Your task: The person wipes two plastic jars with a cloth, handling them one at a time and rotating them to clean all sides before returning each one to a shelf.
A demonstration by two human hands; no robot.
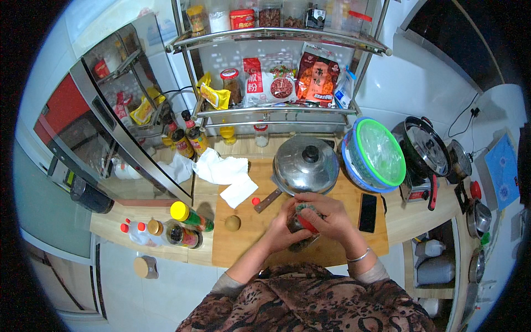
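Close to my body, above the near part of the wooden board, both hands meet around a jar with a red part near its top. My left hand grips the jar's side. My right hand lies over its top, with a scouring pad or cloth of grey-green look between the fingers. The fingers hide much of the jar. Just beyond the hands stands a steel-lidded pan with a wooden handle. A small red cap and a round brown object lie on the board to the left.
White paper towels lie at the board's back left. Bottles and jars stand along the left counter. A phone lies right of my hands; stacked baskets and a wok stand beyond. A steel rack holds packets and jars.
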